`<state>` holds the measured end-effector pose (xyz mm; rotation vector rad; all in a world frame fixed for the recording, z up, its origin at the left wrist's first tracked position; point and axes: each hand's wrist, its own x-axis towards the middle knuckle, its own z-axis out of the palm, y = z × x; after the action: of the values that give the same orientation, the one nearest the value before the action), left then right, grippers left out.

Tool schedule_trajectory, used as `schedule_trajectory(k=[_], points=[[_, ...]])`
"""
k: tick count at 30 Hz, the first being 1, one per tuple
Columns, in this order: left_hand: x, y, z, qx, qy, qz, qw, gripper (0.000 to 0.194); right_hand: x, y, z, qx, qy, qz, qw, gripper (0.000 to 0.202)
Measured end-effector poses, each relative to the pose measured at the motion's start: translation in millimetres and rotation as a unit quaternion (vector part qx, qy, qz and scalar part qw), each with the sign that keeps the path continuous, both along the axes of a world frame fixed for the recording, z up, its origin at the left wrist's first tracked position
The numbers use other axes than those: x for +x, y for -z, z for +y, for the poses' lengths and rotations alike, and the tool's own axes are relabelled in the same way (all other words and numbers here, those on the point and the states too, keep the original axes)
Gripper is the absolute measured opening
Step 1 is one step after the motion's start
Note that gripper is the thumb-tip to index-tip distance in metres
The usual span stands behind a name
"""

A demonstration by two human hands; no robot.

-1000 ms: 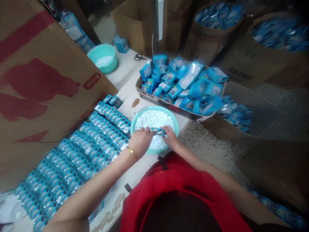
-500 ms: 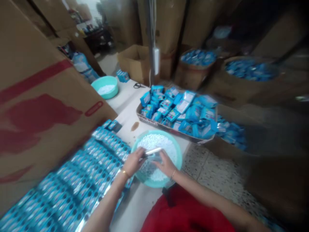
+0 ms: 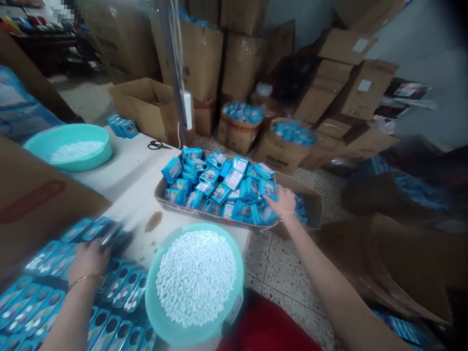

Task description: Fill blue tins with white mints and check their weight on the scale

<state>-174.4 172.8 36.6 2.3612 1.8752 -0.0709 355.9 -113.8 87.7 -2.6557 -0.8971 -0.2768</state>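
My left hand [image 3: 89, 261] is over the rows of small blue boxes [image 3: 122, 287] at the left, its fingers closed on a small box [image 3: 109, 235] blurred by motion. Many boxes in those rows show round windows with white pieces behind them. At the right end of a shallow cardboard tray [image 3: 215, 217], my right hand [image 3: 283, 201] grips a small blue box [image 3: 268, 189] among the heaped ones, thumb in front and fingers behind. Between my arms stands a turquoise basin [image 3: 239, 273] holding many small white pellets [image 3: 197, 278].
A second turquoise basin [image 3: 106, 153] with white pieces stands at the far left, near scissors [image 3: 157, 145]. A metal pole [image 3: 173, 73] rises behind the tray. Large cartons [image 3: 288, 153] filled with blue packs stand on the floor. A carton flap [image 3: 36, 200] leans in from the left.
My hands have separated from above the basin. The left went left with the small box to the rows; the right reached out to the tray's boxes. The view has swung right.
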Motion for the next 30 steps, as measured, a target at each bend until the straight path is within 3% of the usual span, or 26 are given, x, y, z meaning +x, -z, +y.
schedule_trajectory(k=[3, 6, 11, 16, 20, 23, 27, 30], points=[[9, -12.4, -16, 0.036, -0.013, -0.011, 0.999, 0.04, 21, 2.1, 13, -0.156, -0.076, 0.011, 0.985, 0.085], [21, -22.9, -47, 0.04, 0.058, -0.09, 0.993, 0.038, 29, 3.3, 34, -0.269, -0.11, 0.026, 0.957, 0.09], [34, -10.9, -131, -0.082, 0.165, -0.222, 0.958, 0.041, 30, -0.1, 48, -0.312, -0.162, 0.049, 0.935, 0.069], [41, -4.0, -198, -0.218, 0.253, -0.201, 0.921, 0.03, 34, -17.5, 37, -0.346, -0.235, 0.062, 0.906, 0.058], [56, -7.4, -209, -0.173, 0.23, -0.061, 0.956, 0.033, 39, -24.1, 36, -0.388, -0.319, -0.011, 0.865, 0.058], [76, 2.1, -208, -0.15, 0.227, -0.024, 0.962, 0.037, 38, -19.7, 42, -0.417, -0.338, -0.026, 0.844, 0.056], [105, 24.3, -218, -0.19, 0.26, -0.052, 0.945, 0.038, 37, -18.0, 53, -0.422, -0.319, 0.002, 0.848, 0.046], [119, 35.7, -236, -0.229, 0.272, -0.08, 0.931, 0.036, 38, -36.0, 52, -0.388, -0.324, 0.012, 0.863, 0.03]])
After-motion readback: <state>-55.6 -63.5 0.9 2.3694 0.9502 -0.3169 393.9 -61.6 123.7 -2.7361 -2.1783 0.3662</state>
